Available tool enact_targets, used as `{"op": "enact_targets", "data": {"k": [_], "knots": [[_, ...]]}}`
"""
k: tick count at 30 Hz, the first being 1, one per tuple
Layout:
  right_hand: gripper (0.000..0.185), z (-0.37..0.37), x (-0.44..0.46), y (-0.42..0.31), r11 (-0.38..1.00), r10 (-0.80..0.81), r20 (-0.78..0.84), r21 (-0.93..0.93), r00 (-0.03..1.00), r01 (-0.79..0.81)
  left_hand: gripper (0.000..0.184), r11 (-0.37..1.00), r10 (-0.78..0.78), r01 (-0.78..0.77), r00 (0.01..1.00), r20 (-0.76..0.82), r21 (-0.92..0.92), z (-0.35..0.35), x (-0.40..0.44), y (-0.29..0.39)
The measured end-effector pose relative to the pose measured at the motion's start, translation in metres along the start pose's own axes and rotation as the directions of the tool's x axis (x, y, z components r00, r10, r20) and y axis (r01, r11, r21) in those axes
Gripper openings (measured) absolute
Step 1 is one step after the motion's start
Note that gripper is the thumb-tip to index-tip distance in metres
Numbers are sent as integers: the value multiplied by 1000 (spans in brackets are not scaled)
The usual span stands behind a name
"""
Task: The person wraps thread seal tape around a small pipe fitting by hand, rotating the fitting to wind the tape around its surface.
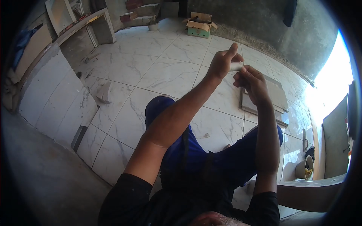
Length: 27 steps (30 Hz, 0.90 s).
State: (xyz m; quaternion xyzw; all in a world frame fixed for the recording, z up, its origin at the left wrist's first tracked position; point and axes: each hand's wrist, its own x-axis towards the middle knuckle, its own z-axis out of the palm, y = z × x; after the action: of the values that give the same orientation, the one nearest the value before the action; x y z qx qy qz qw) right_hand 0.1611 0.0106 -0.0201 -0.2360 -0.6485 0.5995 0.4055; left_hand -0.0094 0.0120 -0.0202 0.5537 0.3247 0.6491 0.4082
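My left hand (222,64) is wrapped round a small pale roll (236,66), its thumb pointing up. At the roll's right end, the fingers of my right hand (256,83) are pinched together; what they hold, if anything, is too small to make out. Both hands are raised in front of me, above the tiled floor and beyond my blue-trousered knees. Behind and below my right hand lies a stack of flat boards or tiles (275,96).
A green and brown cardboard box (198,27) stands by the far wall, with a small bucket (153,26) to its left. White slabs (56,90) lean at the left. Another bucket (303,168) and a curved dark surface (316,194) are at the lower right.
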Motion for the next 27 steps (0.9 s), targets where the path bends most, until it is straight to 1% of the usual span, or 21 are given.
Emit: {"op": "enact_targets", "data": {"k": [2,12,17,23,26,27], "knots": [[31,0,-1,-1,1000,4,-10,-3,1000,-4,70,1000,-1,1,1000,0,-3,0,1,-1],[32,4,-5,-4,999,-11,97,39,995,8,70,1000,-9,9,1000,-26,-27,0,2,-2],[32,4,-6,-5,999,-14,105,32,994,11,70,999,-17,17,1000,-16,-33,-1,2,0],[32,-4,-4,-9,997,-13,-35,-78,999,10,74,1000,18,-19,999,-34,-6,-1,3,-2],[31,-10,-2,-9,996,-47,-163,-83,986,33,75,999,47,-46,995,-85,17,-2,4,-3],[31,-10,-2,-10,997,-61,-168,-60,984,51,75,998,57,-55,993,-108,23,-2,5,-4]]}}
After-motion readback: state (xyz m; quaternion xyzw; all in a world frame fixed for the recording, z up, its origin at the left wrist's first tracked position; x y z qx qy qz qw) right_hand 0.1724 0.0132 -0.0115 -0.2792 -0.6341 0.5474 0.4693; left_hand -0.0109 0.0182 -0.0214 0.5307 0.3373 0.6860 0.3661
